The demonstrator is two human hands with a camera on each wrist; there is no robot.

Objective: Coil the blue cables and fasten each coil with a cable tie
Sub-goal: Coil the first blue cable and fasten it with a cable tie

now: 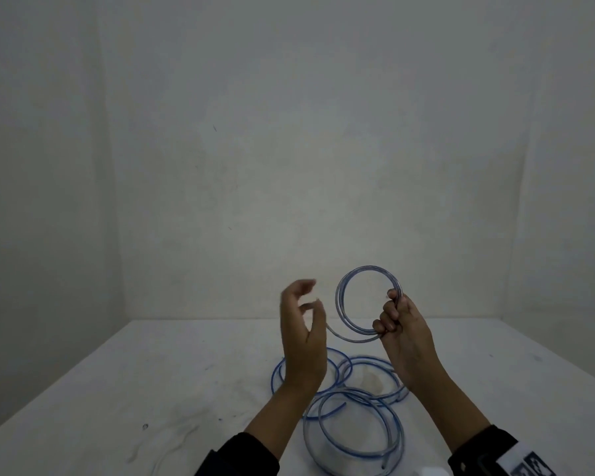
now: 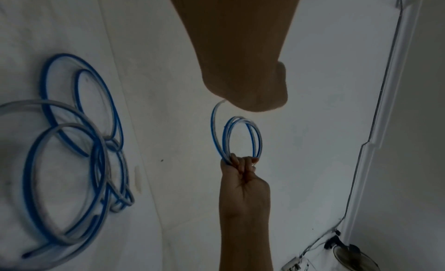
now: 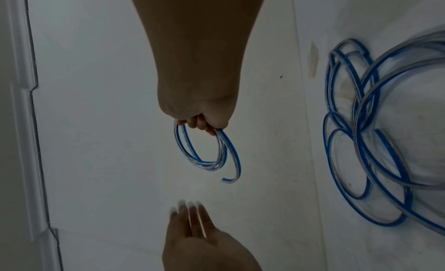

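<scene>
While our right hand (image 1: 404, 324) keeps its fingers (image 3: 201, 123) curled tight round one side of the small coil (image 1: 368, 304), the loops stay stacked in the air above the desk (image 1: 186, 372), which we judge is the reason for gripping there: letting go would let the springy blue cable open out again. We count about three turns in this held coil, plus one free tail (image 3: 234, 161) curving off its lower edge, not yet laid into the ring. Our left hand (image 1: 303, 341) hangs just beside the coil, fingers spread and relaxed, holding nothing; it looks placed to catch that tail and bring it round. The wrist views blur its fingertips, so we cannot say whether they brush the tail.

On the desk below our hands lies the loose blue cable (image 1: 354, 407), overlapping in roughly four or five wide loops; whether that is one cable or several we cannot tell. No cable tie shows in any view.
</scene>
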